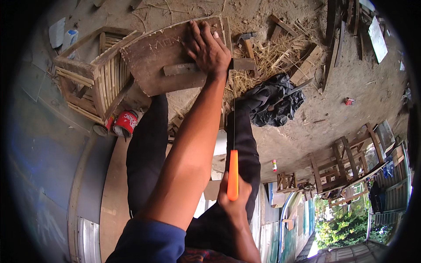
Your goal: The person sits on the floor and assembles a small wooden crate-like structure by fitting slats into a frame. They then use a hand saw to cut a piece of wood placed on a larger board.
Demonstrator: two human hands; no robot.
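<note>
My right hand point(235, 191) is closed round the orange handle point(234, 171) of a handsaw. Its thin blade point(234, 114) shows edge-on, pointing away from me toward a narrow wood strip point(180, 69). That strip lies across a brown wooden board point(147, 61) with letters marked on it, and one end juts past the board's right edge. Flat on the board and strip, my left hand point(208, 50) presses down with fingers stretched out. The blade meets the strip just right of my left wrist; any cut there is too small to tell.
A hammer point(248, 46) lies beyond the strip by straw-like shavings point(280, 50). Black plastic sheeting point(280, 101) is near my right foot. At left stand a slatted wooden frame point(94, 72) and a red can point(126, 122). Wooden benches point(344, 162) are at right.
</note>
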